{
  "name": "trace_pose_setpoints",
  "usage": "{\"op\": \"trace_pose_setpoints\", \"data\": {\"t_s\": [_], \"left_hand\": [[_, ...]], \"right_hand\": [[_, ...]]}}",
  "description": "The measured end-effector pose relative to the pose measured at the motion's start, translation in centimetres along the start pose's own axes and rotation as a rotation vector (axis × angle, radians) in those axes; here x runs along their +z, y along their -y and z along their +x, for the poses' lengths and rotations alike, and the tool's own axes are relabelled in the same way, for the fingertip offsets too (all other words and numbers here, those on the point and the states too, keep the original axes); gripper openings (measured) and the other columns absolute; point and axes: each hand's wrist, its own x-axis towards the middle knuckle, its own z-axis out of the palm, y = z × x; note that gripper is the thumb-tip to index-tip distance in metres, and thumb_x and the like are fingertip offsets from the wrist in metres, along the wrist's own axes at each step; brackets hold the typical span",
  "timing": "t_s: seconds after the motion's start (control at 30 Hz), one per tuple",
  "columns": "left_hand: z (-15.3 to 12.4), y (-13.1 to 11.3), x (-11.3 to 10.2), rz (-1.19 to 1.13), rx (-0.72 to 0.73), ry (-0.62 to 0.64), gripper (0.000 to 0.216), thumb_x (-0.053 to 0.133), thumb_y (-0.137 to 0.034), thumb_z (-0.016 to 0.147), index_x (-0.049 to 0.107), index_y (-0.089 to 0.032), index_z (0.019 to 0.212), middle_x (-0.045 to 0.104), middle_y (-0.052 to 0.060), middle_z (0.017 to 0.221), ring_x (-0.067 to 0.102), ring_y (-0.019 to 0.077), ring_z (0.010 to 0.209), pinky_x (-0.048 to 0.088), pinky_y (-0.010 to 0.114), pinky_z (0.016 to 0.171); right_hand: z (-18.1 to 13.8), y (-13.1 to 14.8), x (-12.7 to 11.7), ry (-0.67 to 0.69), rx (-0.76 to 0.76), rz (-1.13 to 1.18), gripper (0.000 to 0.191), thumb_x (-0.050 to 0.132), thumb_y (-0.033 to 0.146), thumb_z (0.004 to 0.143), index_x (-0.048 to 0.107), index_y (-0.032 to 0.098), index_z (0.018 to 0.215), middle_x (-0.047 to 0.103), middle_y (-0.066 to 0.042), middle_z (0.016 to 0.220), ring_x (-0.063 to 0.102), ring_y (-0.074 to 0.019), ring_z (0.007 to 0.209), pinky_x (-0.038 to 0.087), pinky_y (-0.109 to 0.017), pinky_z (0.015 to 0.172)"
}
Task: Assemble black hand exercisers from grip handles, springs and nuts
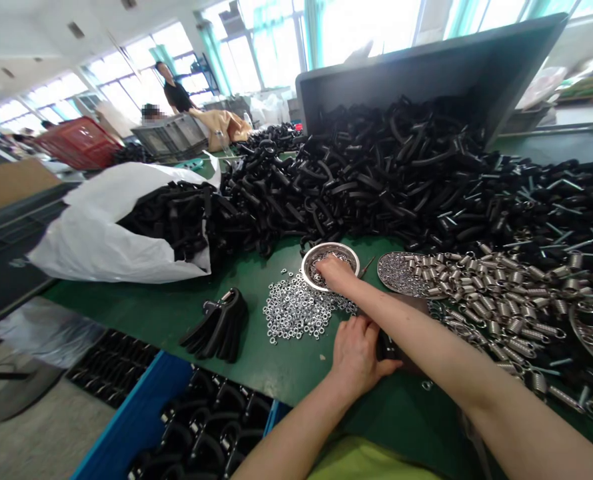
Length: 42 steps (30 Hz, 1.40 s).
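My right hand (335, 272) reaches across into a round metal bowl (307, 279) of small metal pieces. Its fingers are bent together, and whatever is at their tips is too small to make out. Below it, my left hand (354, 353) is curled over a black part (387, 347) beside a dark brown block (410, 325); my hand and right forearm hide most of that part. Loose silver nuts (296, 310) lie heaped left of my hands. Further left a small bundle of black curved handles (221, 327) rests on the green table (271, 373).
A big pile of black handles (356, 180) spills from a tipped grey bin (426, 73). Springs (496, 293) and a dish of tiny parts (401, 272) lie right. A white sack (106, 227) and blue crate (126, 420) stand left. A person (176, 93) is far behind.
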Motion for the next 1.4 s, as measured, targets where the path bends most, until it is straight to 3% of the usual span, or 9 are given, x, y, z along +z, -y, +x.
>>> {"op": "trace_pose_setpoints", "data": {"t_s": [0.17,0.37,0.5,0.6,0.77,0.97,1.13,1.3,1.4], "left_hand": [[0.2,0.1,-0.1,-0.006,-0.002,0.009,0.071,0.071,-0.057,0.059,0.05,-0.022,0.118,0.052,0.008,0.119,0.048,0.0281,0.102,0.042,0.044,0.085],[0.5,0.1,0.1,-0.011,-0.018,0.019,0.065,0.073,-0.055,0.057,0.055,-0.02,0.109,0.056,0.007,0.106,0.049,0.0265,0.097,0.042,0.041,0.084],[0.6,0.2,0.2,-0.01,-0.006,0.009,0.061,0.073,-0.053,0.058,0.057,-0.02,0.106,0.056,0.007,0.105,0.049,0.0261,0.097,0.042,0.041,0.085],[0.6,0.2,0.1,-0.008,0.003,0.013,0.06,0.073,-0.052,0.059,0.057,-0.02,0.107,0.056,0.007,0.104,0.049,0.0258,0.098,0.042,0.04,0.085],[0.7,0.1,0.0,0.006,0.004,0.01,0.059,0.074,-0.05,0.058,0.057,-0.019,0.105,0.056,0.007,0.103,0.049,0.0258,0.098,0.041,0.04,0.085],[0.6,0.2,0.3,0.023,0.013,0.004,0.061,0.073,-0.051,0.059,0.056,-0.019,0.107,0.056,0.007,0.101,0.05,0.0254,0.096,0.041,0.04,0.084],[0.5,0.2,0.4,0.024,0.015,0.004,0.059,0.073,-0.051,0.058,0.056,-0.018,0.104,0.056,0.007,0.1,0.05,0.025,0.095,0.042,0.039,0.084],[0.5,0.2,0.8,0.032,-0.012,-0.025,0.053,0.071,-0.047,0.061,0.055,-0.017,0.102,0.056,0.008,0.098,0.05,0.0255,0.094,0.042,0.04,0.085],[0.5,0.1,0.9,0.04,-0.011,-0.019,0.049,0.07,-0.044,0.062,0.056,-0.015,0.099,0.056,0.009,0.096,0.05,0.0255,0.092,0.042,0.04,0.084]], "right_hand": [[0.6,-0.5,0.9,0.014,0.031,0.048,0.027,0.053,0.033,0.088,0.057,0.016,0.109,0.058,-0.007,0.112,0.057,-0.0186,0.097,0.047,-0.041,0.084],[-0.5,-2.0,-0.6,-0.135,0.042,0.284,0.019,0.052,0.005,0.079,0.062,0.014,0.093,0.062,-0.011,0.102,0.053,-0.021,0.105,0.039,-0.035,0.093],[-4.6,-3.9,-2.8,-0.241,0.101,0.509,0.026,0.042,0.008,0.082,0.054,0.016,0.103,0.063,-0.005,0.09,0.061,-0.0136,0.081,0.048,-0.029,0.074],[-9.3,-5.3,-3.9,-0.261,0.136,0.643,0.025,0.045,0.016,0.082,0.053,0.015,0.105,0.063,-0.001,0.077,0.06,-0.0111,0.063,0.049,-0.024,0.058],[-15.5,-5.9,-3.3,-0.115,0.296,0.751,0.019,0.056,0.017,0.073,0.063,0.016,0.091,0.068,-0.003,0.078,0.062,-0.0143,0.067,0.05,-0.028,0.063],[-17.2,-4.8,-1.4,-0.134,0.084,0.498,0.032,0.043,0.007,0.079,0.06,0.017,0.104,0.064,-0.005,0.095,0.06,-0.0157,0.088,0.046,-0.031,0.082],[-16.9,-4.0,-1.4,-0.118,-0.043,0.251,0.037,0.038,0.002,0.079,0.054,0.016,0.109,0.058,-0.009,0.102,0.055,-0.0172,0.092,0.045,-0.031,0.08],[-17.8,-2.7,-0.4,-0.051,-0.128,-0.048,0.029,0.049,0.01,0.079,0.056,0.017,0.106,0.058,-0.008,0.093,0.055,-0.02,0.085,0.044,-0.032,0.076],[-18.3,-2.6,0.5,-0.075,-0.148,-0.062,0.03,0.05,0.012,0.081,0.056,0.019,0.11,0.06,-0.008,0.097,0.055,-0.0202,0.089,0.044,-0.033,0.079]]}}
